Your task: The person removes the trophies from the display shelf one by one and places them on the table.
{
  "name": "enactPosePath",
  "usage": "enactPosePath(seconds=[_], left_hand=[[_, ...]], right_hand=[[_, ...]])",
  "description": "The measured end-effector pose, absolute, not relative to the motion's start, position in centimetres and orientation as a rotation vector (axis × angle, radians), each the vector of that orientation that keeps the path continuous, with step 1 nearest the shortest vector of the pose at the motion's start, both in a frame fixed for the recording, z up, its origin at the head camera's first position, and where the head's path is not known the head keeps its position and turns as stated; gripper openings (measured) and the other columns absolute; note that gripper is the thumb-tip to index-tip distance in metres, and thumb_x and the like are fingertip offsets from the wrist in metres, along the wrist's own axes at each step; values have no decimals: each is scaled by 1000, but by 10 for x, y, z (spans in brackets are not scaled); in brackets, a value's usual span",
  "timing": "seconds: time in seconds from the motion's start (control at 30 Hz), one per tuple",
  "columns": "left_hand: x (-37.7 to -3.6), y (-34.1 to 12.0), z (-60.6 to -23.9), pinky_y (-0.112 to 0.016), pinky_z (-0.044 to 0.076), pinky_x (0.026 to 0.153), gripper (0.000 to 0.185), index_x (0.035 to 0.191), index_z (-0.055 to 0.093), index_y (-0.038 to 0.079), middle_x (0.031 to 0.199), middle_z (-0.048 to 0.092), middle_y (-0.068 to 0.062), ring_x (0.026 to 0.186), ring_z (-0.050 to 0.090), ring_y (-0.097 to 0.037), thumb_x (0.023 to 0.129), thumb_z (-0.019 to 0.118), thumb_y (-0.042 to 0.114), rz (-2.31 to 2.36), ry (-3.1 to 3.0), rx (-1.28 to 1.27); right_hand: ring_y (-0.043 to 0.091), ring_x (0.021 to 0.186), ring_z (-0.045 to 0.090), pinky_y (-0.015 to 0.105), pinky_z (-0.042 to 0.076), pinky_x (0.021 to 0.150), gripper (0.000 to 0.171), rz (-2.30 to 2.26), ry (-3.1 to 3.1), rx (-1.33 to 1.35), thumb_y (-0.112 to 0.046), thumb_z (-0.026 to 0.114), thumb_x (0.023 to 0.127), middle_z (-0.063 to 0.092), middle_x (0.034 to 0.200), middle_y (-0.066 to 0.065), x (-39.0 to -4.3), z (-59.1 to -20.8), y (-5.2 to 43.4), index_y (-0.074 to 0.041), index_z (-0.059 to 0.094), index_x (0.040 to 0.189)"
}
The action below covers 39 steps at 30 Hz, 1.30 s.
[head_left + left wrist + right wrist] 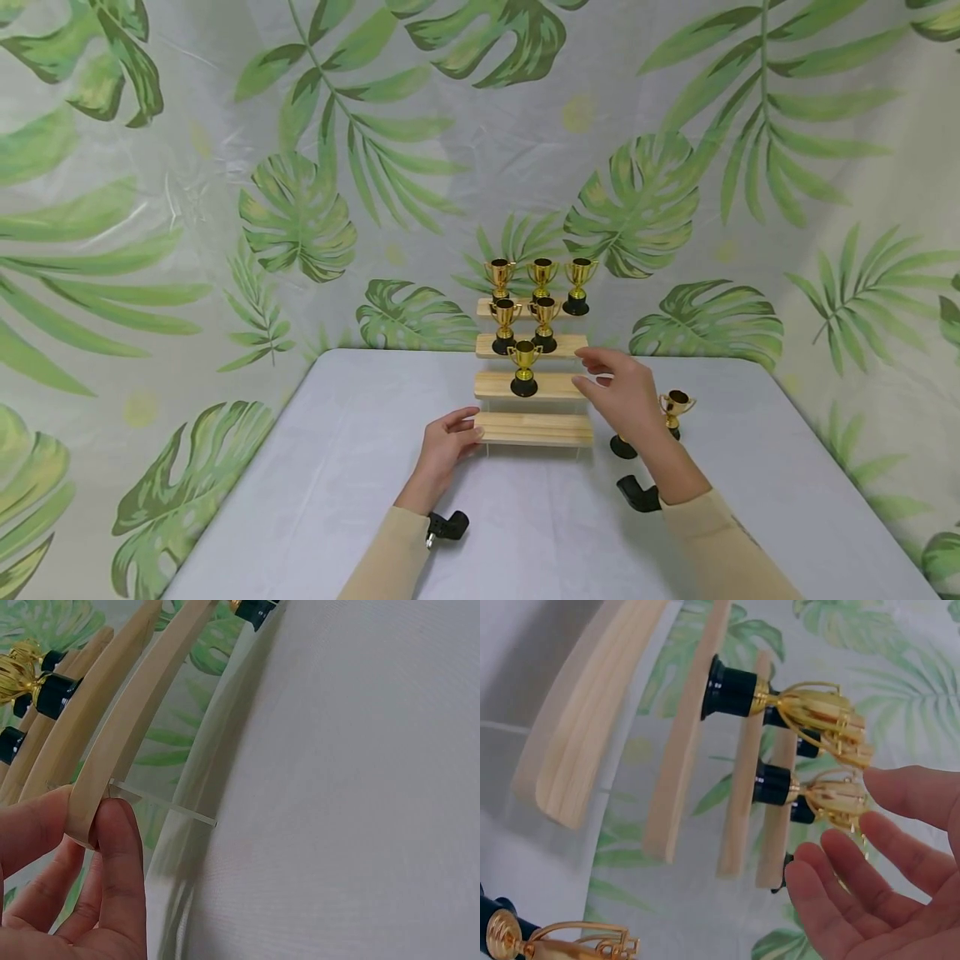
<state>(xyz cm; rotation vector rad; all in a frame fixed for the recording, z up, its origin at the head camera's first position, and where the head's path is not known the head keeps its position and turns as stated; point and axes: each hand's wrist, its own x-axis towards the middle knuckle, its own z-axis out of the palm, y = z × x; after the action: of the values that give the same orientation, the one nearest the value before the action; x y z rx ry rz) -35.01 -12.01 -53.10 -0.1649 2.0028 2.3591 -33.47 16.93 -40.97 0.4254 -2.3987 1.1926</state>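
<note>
A wooden tiered stand (pixel 534 432) has small gold trophy cups with black bases on its upper steps. Three are on the top step, two on the one below, and a single trophy (pixel 525 358) is on the step above the lowest. My left hand (pixel 442 454) pinches the left end of the lowest step (pixel 124 742) between thumb and fingers. Beside the right ends of the middle steps, my right hand (pixel 626 396) hovers with fingers apart and nothing between them. In the right wrist view, its fingertips overlap the gold cups (pixel 829 795).
Right of the stand, a gold trophy (pixel 677 403) stands on the white-covered table (pixel 300 500), and another's black base (pixel 623 447) shows, the rest hidden behind my right hand. A leaf-patterned curtain (pixel 510 150) hangs behind. Thin clear supports (pixel 165 804) hold up the lowest step.
</note>
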Motion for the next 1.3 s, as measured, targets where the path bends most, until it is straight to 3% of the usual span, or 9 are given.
enactPosePath(seconds=[0.5, 0.77, 1.0, 1.3], left_hand=[[-349, -120, -532, -36, 60, 80, 42, 127, 67, 0, 104, 63, -14, 80, 67, -16, 86, 75, -2, 2381, 1991, -139], [-349, -120, -531, -35, 60, 79, 43, 126, 67, 0, 101, 62, -13, 80, 67, -17, 85, 76, -2, 2388, 1973, -131], [-349, -120, -531, -35, 61, 77, 44, 127, 66, -1, 99, 61, -12, 79, 67, -17, 84, 76, -3, 2392, 1976, -138], [-348, -121, -529, -37, 60, 80, 43, 127, 66, 0, 99, 60, -12, 79, 66, -16, 85, 76, -2, 2384, 1980, -139]], right_hand=[[30, 102, 66, 46, 58, 87, 40, 1275, -2345, 489, -10, 78, 88, 69, 112, 10, -344, -400, 151, -8, 68, 127], [27, 101, 66, 40, 59, 85, 41, 1293, -2353, 497, -13, 80, 88, 69, 113, 7, -348, -395, 142, -10, 68, 128], [32, 105, 65, 41, 58, 87, 41, 1329, -2382, 493, -17, 78, 90, 68, 116, 14, -353, -391, 134, -7, 68, 128], [28, 101, 65, 41, 58, 84, 45, 1266, -2444, 477, -19, 80, 88, 68, 111, 12, -365, -392, 123, -10, 67, 130]])
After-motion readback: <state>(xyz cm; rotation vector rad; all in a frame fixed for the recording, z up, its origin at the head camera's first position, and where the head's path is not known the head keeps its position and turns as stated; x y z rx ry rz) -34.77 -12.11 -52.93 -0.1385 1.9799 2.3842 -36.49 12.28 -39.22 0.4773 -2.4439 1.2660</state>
